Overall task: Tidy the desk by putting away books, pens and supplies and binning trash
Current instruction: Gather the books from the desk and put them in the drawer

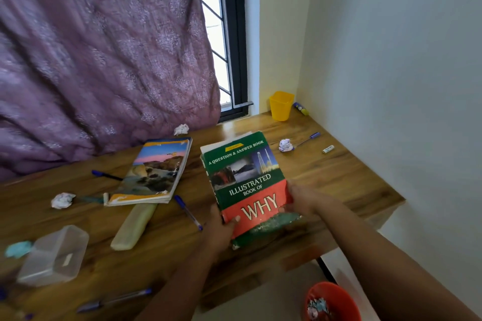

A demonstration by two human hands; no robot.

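Observation:
A green and red book titled "Illustrated Book of Why" (pixel 245 180) is gripped at its near end by both hands above the wooden desk (pixel 339 174). My left hand (pixel 219 229) holds its lower left corner, thumb on the cover. My right hand (pixel 302 199) holds its right edge. A second book with a landscape cover (pixel 154 172) lies flat to the left. Blue pens lie scattered: one (pixel 187 212) beside the held book, one (pixel 105 175) left of the landscape book, one (pixel 309 138) at the far right, two (pixel 114 300) near the front edge. Crumpled paper balls (pixel 285 144) (pixel 181 129) (pixel 62 200) dot the desk.
A yellow cup (pixel 281 105) and a glue stick (pixel 300 108) stand in the far corner. A small white tube (pixel 328 149) lies near the wall. A clear plastic box (pixel 56 255), a pale pencil case (pixel 134 227) and a teal scrap (pixel 18 249) sit at left. A red bin (pixel 331 302) with paper stands on the floor.

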